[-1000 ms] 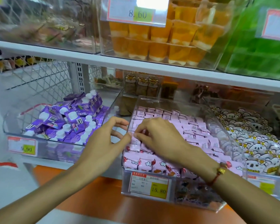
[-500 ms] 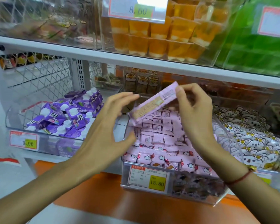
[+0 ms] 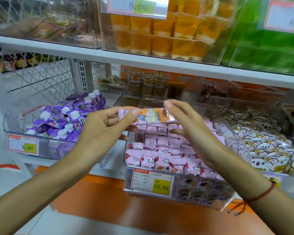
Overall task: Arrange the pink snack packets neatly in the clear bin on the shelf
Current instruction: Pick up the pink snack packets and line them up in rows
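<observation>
Packet held level over the bin, ready for placing

Left hand point(image 3: 98, 133) and right hand point(image 3: 190, 128) pinch one pink packet point(image 3: 148, 117) by its ends above the clear bin point(image 3: 159, 192) of pink packets; lower it flat, aligned with the rows; beyond, purple cartons point(image 3: 66, 119) fill a neighbouring bin

The right hand point(image 3: 190, 133) hides several pink packets point(image 3: 159, 155); the green bin point(image 3: 270, 39) runs off the shelf's right edge, its label blurred.
</observation>
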